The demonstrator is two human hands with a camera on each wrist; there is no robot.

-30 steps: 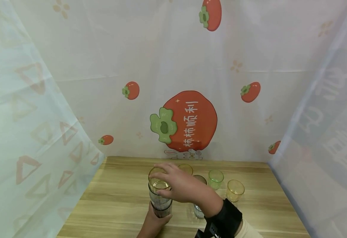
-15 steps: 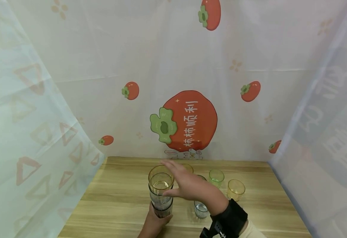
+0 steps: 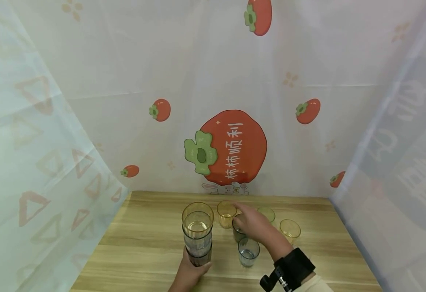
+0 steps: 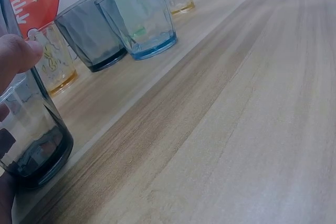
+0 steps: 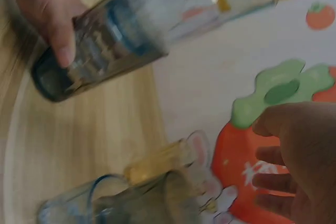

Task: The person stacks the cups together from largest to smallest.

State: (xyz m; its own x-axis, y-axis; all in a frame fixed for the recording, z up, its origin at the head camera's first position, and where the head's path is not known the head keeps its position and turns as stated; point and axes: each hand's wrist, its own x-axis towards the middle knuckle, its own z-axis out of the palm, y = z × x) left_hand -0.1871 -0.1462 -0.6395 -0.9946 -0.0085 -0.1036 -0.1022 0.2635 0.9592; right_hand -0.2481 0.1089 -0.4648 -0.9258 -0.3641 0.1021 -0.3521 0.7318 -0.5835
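My left hand grips the lowest, dark grey glass of an upright stack on the table. Above it in the stack sit a bluish glass and, on top, a yellow glass. My right hand reaches over a dark grey glass right of the stack; in the head view its fingers overlap that rim, and contact cannot be made out. The right wrist view has the same hand with loosely bent fingers and nothing between them. A light blue glass stands just in front of the grey one.
Behind the grey glass is another yellow glass. Farther right stand a green glass, partly hidden by the right arm, and a yellow glass. A printed cloth hangs behind the wooden table.
My right hand has left the yellow glass atop the stack and moved right, to above the dark grey glass. The left hand keeps its hold on the stack.
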